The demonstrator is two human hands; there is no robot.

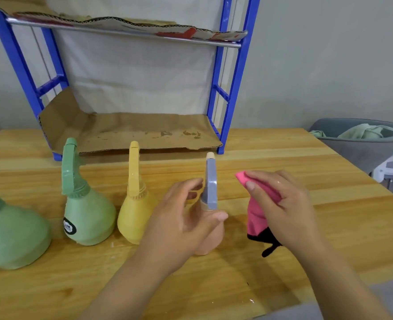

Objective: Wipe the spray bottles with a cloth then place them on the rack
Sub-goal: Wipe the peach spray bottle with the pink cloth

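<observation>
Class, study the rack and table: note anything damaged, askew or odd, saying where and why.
The upper cardboard liner on the rack is torn and ragged along its front edge. The lower cardboard liner is stained near its right front, and its left end curls upward instead of lying flat.

At lower centre the left hand (pixel 186 218) curls round the neck of a peach spray bottle (pixel 214 240). Just to its right, the right hand (pixel 285 204) holds a pink cloth (pixel 256 218). Further left on the wooden table (pixel 352 204) stand a yellow bottle (pixel 133 215), a green bottle (pixel 87 218) and a larger green bottle (pixel 11 236). The blue rack (pixel 234 88) stands at upper centre.
</observation>
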